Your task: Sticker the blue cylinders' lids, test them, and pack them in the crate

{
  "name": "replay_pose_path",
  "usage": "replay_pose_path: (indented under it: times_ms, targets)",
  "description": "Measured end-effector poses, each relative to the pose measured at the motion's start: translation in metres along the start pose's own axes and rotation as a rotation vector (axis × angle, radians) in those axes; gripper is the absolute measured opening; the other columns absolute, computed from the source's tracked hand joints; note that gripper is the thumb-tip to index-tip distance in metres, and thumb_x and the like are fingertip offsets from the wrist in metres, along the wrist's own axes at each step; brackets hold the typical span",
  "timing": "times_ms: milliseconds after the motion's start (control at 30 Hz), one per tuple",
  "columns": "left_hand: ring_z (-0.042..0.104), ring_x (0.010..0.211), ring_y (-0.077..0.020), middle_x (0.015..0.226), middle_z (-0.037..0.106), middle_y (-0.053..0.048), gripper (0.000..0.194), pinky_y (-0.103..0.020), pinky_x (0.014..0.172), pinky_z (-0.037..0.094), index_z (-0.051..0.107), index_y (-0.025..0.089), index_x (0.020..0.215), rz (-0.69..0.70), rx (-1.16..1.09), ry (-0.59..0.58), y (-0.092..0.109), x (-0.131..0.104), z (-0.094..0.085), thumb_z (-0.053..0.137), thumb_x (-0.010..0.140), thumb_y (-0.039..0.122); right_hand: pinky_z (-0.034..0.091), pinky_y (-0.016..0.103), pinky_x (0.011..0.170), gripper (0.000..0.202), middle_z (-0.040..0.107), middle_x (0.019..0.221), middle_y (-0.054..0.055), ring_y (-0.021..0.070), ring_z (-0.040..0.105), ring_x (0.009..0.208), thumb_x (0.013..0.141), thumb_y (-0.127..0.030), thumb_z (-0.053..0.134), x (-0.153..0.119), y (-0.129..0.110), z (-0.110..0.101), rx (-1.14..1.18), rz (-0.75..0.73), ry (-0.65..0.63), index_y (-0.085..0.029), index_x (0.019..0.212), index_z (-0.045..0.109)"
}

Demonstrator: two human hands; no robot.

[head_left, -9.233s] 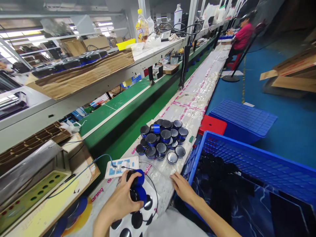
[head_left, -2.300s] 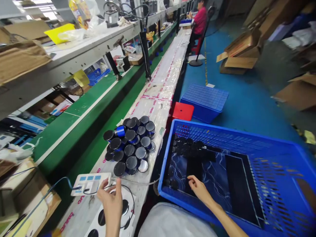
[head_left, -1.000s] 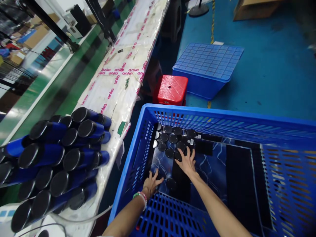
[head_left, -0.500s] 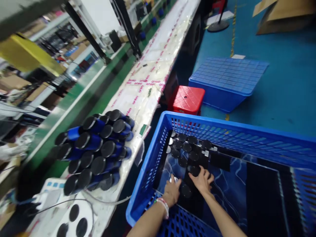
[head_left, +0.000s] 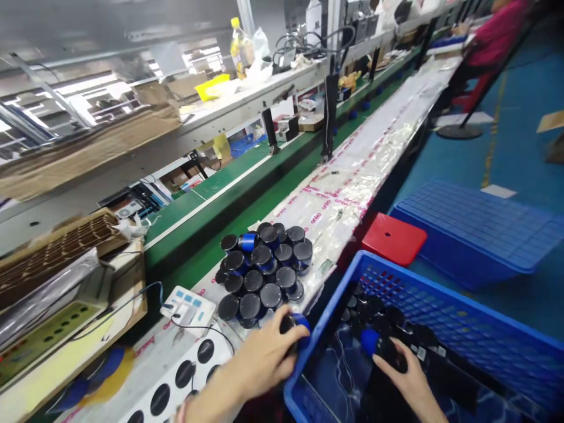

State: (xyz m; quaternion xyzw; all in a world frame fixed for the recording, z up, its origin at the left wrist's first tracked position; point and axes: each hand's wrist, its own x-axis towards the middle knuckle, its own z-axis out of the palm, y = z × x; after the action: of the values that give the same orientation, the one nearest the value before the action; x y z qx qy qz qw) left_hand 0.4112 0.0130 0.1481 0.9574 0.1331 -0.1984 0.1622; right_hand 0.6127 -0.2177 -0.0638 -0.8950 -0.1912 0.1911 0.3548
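Observation:
My left hand (head_left: 259,355) is closed around a short black-and-blue cylinder (head_left: 301,322), held between the bench and the crate's left rim. Over the inside of the blue plastic crate (head_left: 467,308), my right hand (head_left: 412,376) grips another black-and-blue cylinder (head_left: 369,341), tilted with its blue end to the left. Several cylinders of the same kind (head_left: 262,258) stand bunched on the bench left of the crate, black tops up. Dark round pieces (head_left: 393,315) lie in the crate on dark sheets with pale lightning-like lines (head_left: 343,358).
A white board with black discs (head_left: 184,373) and a power strip (head_left: 188,308) with cables lie on the bench (head_left: 324,214). Beyond the crate are a red stool (head_left: 392,238) and an upturned blue bin (head_left: 480,229). A person in pink (head_left: 497,38) sits far right.
The view has swung left. Both hands have risen from the crate's bottom, each with a cylinder; the left has moved out to the bench side.

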Motion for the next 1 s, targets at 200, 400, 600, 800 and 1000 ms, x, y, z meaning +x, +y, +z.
replay_pose_path:
  times_ms: [200, 400, 600, 800, 1000]
  targets:
    - [0.056, 0.107, -0.0301, 0.146, 0.033, -0.009, 0.071, -0.040, 0.080, 0.053, 0.031, 0.031, 0.137, 0.041, 0.278, 0.027, -0.095, -0.004, -0.059, 0.062, 0.075, 0.015, 0.029, 0.045, 0.107, 0.056, 0.049, 0.125, 0.008, 0.0292, 0.038, 0.124, 0.063, -0.039, 0.064, 0.037, -0.194, -0.028, -0.054, -0.599, -0.282, -0.026, 0.117, 0.052]
    - [0.052, 0.113, -0.0324, 0.150, 0.030, -0.008, 0.074, -0.041, 0.079, 0.054, 0.024, 0.031, 0.143, 0.044, 0.294, 0.104, -0.129, 0.013, -0.054, 0.063, 0.080, 0.029, 0.036, 0.042, 0.102, 0.055, 0.049, 0.118, 0.005, 0.0295, 0.033, 0.122, 0.057, -0.023, 0.065, 0.014, -0.297, -0.011, -0.200, -0.851, -0.499, -0.027, 0.111, 0.057]
    - [0.048, 0.119, -0.0300, 0.143, 0.039, -0.011, 0.049, -0.041, 0.082, 0.054, 0.033, 0.024, 0.140, -0.104, 0.157, 0.274, -0.143, -0.007, -0.055, 0.038, 0.095, 0.041, 0.037, 0.049, 0.099, 0.060, 0.046, 0.125, 0.007, 0.0349, 0.027, 0.128, 0.054, -0.021, 0.066, 0.010, -0.309, 0.019, -0.313, -0.839, -0.546, -0.027, 0.114, 0.057]
    - [0.046, 0.121, -0.0244, 0.131, 0.050, -0.009, 0.039, -0.046, 0.100, 0.041, 0.044, 0.019, 0.130, 0.002, 0.003, 0.338, -0.198, 0.045, -0.116, 0.049, 0.092, 0.030, 0.021, 0.051, 0.111, 0.066, 0.021, 0.149, 0.006, 0.0342, 0.002, 0.140, 0.064, -0.021, 0.063, 0.013, -0.300, 0.031, -0.324, -0.790, -0.459, -0.027, 0.128, 0.049]
    - [0.060, 0.096, -0.0198, 0.112, 0.059, -0.007, 0.032, -0.041, 0.082, 0.051, 0.055, 0.016, 0.115, 0.107, -0.102, 0.196, -0.215, 0.102, -0.140, 0.056, 0.089, 0.035, 0.019, 0.049, 0.112, 0.091, -0.017, 0.154, 0.004, 0.0286, -0.003, 0.142, 0.074, -0.030, 0.065, -0.008, -0.263, 0.052, -0.097, -0.514, -0.308, -0.031, 0.147, 0.011]
